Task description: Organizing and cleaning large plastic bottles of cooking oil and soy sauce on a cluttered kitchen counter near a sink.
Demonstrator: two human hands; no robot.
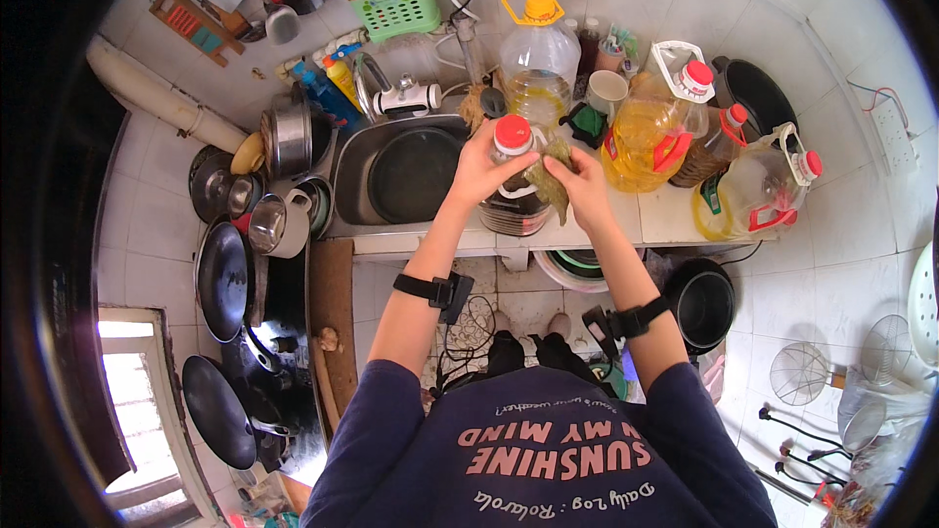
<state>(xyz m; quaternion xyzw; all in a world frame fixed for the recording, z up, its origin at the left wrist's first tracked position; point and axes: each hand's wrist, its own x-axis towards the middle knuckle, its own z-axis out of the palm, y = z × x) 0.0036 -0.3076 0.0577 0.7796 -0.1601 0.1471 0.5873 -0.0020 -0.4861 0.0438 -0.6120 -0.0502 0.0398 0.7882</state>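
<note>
A large clear plastic bottle [513, 216] of dark liquid, with a red cap and white handle, stands upright at the counter's front edge. My left hand [480, 169] is around its neck from the left, the fingers partly hidden behind it. The left thumb reaches across the front towards a crumpled olive-green cloth [554, 183]. That cloth is pinched in my right hand [585, 187], against the right side of the bottle and its handle. Just behind stands a larger clear jug [539, 77] with a yellow cap and some yellow liquid low inside.
Left of the bottle, a steel sink [352, 183] holds a dark round pan [414, 176]. Yellow oil jugs [645, 139] and a white mug [607, 92] stand to the right. Stacked pots [286, 139] crowd the sink's left, and woks [220, 411] rest on the stove side.
</note>
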